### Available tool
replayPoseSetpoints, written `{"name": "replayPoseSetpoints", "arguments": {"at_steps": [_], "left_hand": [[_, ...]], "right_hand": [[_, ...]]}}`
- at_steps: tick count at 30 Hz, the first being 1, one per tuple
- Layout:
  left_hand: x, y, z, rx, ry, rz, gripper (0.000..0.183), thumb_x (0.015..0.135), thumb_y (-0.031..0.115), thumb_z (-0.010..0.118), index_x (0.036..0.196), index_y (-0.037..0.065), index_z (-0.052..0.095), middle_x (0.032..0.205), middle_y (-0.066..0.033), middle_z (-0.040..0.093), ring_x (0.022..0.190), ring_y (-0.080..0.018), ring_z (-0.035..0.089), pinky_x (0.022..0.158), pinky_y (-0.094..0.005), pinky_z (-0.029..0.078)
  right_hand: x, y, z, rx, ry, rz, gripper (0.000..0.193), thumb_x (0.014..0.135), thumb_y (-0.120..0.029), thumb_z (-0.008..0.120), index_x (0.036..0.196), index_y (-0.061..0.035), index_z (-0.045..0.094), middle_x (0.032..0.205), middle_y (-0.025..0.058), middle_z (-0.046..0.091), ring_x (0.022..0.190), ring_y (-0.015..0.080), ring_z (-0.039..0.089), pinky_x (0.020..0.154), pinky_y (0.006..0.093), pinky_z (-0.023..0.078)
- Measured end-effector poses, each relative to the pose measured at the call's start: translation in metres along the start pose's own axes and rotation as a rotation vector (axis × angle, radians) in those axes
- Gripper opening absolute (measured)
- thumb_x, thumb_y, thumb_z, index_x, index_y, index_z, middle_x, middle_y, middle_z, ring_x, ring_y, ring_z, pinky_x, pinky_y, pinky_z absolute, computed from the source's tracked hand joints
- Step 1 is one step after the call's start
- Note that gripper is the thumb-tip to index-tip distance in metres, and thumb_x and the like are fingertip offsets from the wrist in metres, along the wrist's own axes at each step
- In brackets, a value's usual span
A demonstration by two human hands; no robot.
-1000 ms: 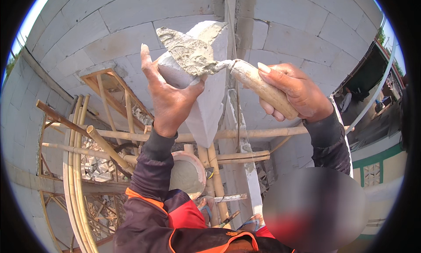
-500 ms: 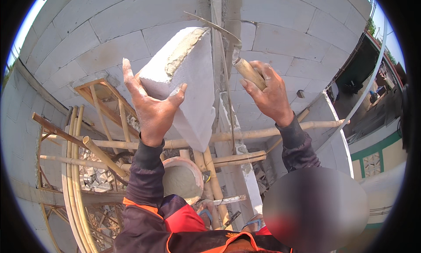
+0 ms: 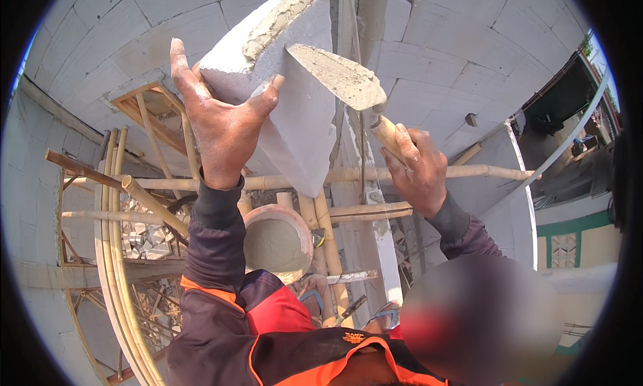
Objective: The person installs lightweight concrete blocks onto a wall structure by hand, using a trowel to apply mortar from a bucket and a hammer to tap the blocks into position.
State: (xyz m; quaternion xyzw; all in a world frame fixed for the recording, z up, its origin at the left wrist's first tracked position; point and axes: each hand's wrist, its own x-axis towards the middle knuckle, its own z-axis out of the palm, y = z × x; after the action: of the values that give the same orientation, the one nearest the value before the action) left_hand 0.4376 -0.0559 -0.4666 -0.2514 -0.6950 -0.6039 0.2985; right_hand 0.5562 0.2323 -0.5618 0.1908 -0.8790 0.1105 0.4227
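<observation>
My left hand (image 3: 224,118) grips the near end of a white lightweight concrete block (image 3: 298,111), its thumb on one face and its fingers at the other side. A strip of wet mortar (image 3: 281,23) lies along the block's upper edge. My right hand (image 3: 418,168) is closed round the wooden handle of a pointed trowel (image 3: 340,76). Grey mortar smears the trowel's blade, which points up and left, its tip overlapping the block's face. I cannot tell whether tip and block touch. Below the block stands a round bucket (image 3: 311,242) with grey mortar in it.
A pale block wall (image 3: 455,71) rises ahead. Bamboo poles (image 3: 375,174) cross beneath my arms, with upright ones (image 3: 110,252) at the left. A wooden frame (image 3: 151,121) sits in the wall opening. Broken rubble (image 3: 147,242) lies below. My sandalled feet are near a second tool (image 3: 351,307).
The trowel has come down and its blade has turned, so its mortar-smeared flat now shows beside the block. My right hand is lower. The block sits slightly higher in view, still in my left hand.
</observation>
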Motion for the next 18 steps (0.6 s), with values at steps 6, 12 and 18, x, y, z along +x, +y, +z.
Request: {"name": "replayPoseSetpoints", "arguments": {"at_steps": [6,12,18], "left_hand": [[0.007,0.006,-0.006,0.08,-0.007,-0.004,0.123,0.074,0.024,0.093,0.153,-0.016,0.007,0.124,-0.0315,0.055,0.117,-0.0377,0.064,0.096,-0.0445,0.058],[-0.005,0.019,0.03,-0.104,0.144,0.045,0.097,0.082,0.019,0.079,0.154,-0.009,0.021,0.122,-0.0293,0.058,0.116,-0.0339,0.063,0.096,-0.044,0.058],[0.012,-0.006,-0.004,0.201,0.01,0.066,0.124,0.073,0.021,0.094,0.151,-0.019,0.007,0.124,-0.0328,0.056,0.118,-0.035,0.064,0.105,-0.0413,0.05]], "right_hand": [[-0.097,-0.035,-0.028,0.303,-0.455,0.083,0.063,0.078,-0.015,0.083,0.135,-0.0088,0.055,0.095,0.0103,0.061,0.069,0.0262,0.065,0.055,0.0403,0.053],[-0.143,-0.151,0.034,0.461,-1.083,0.047,0.042,0.076,-0.017,0.077,0.115,-0.0066,0.064,0.089,0.0152,0.063,0.074,0.0316,0.069,0.061,0.0438,0.054],[-0.176,-0.247,0.107,0.498,-1.006,0.153,0.019,0.079,-0.015,0.069,0.096,-0.0076,0.072,0.089,0.0161,0.066,0.076,0.0325,0.071,0.063,0.0425,0.055]]}}
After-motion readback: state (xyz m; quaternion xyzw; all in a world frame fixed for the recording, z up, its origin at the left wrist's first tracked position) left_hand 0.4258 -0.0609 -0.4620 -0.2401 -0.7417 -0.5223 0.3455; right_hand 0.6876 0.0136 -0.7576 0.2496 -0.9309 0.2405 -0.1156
